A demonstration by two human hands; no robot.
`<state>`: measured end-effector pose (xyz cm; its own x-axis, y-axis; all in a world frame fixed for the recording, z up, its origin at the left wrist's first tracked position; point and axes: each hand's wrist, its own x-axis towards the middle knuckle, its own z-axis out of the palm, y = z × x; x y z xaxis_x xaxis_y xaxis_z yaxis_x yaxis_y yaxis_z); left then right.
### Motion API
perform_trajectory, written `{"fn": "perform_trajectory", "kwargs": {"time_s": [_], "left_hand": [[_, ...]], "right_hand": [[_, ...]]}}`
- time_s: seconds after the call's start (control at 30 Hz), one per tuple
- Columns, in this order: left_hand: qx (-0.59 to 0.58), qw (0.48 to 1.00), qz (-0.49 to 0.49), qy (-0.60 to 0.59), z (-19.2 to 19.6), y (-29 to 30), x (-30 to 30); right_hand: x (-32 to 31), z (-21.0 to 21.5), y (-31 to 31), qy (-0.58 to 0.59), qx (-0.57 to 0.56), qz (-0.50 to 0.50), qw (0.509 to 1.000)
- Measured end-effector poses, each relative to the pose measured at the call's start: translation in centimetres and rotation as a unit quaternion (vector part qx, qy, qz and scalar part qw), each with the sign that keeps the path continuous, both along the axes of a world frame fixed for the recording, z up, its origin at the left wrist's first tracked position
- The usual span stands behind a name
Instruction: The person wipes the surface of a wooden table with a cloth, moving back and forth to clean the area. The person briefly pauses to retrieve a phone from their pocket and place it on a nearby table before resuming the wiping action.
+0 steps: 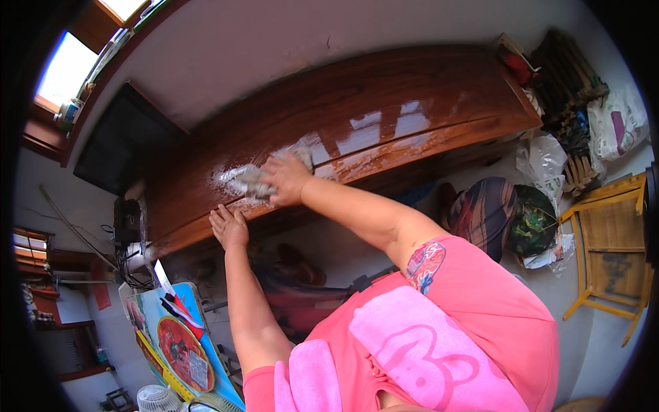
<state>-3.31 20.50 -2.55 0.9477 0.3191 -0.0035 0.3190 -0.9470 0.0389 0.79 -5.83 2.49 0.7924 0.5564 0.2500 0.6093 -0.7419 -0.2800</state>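
A long reddish-brown wooden tabletop (425, 89) stretches in front of me along the wall, its surface shiny and streaked with wet. My right hand (287, 180) presses a crumpled greyish cloth (252, 184) flat against it near the middle. Cloth shows on both sides of the hand, and the part under the palm is hidden. To the left and nearer me, my left hand (229, 228) lies on the front edge of the wood. It holds nothing and its fingers are apart.
A black flat screen (127, 141) leans by the wall at the left end. Nearer on that side stand a colourful board (185, 350) and a white fan (158, 398). On the right are plastic bags (618, 127), a dark patterned bundle (535, 220) and a wooden chair (614, 254).
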Motion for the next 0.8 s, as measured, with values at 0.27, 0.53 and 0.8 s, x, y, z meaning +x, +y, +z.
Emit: {"fn": "perform_trajectory", "kwargs": {"time_s": [0.27, 0.53, 0.8], "left_hand": [[-0.002, 1.0, -0.004, 0.001, -0.2, 0.4, -0.4], [-0.007, 0.999, -0.023, -0.03, -0.8, -0.5, 0.2], [-0.008, 0.999, -0.014, -0.037, -0.8, -0.5, -0.6]], "right_hand": [[-0.8, -0.6, -13.9, -0.113, 0.089, -0.096, 0.985], [-2.5, -2.4, -43.0, -0.06, -0.066, -0.554, 0.827], [1.1, -0.9, -26.9, -0.082, -0.044, -0.415, 0.905]]}}
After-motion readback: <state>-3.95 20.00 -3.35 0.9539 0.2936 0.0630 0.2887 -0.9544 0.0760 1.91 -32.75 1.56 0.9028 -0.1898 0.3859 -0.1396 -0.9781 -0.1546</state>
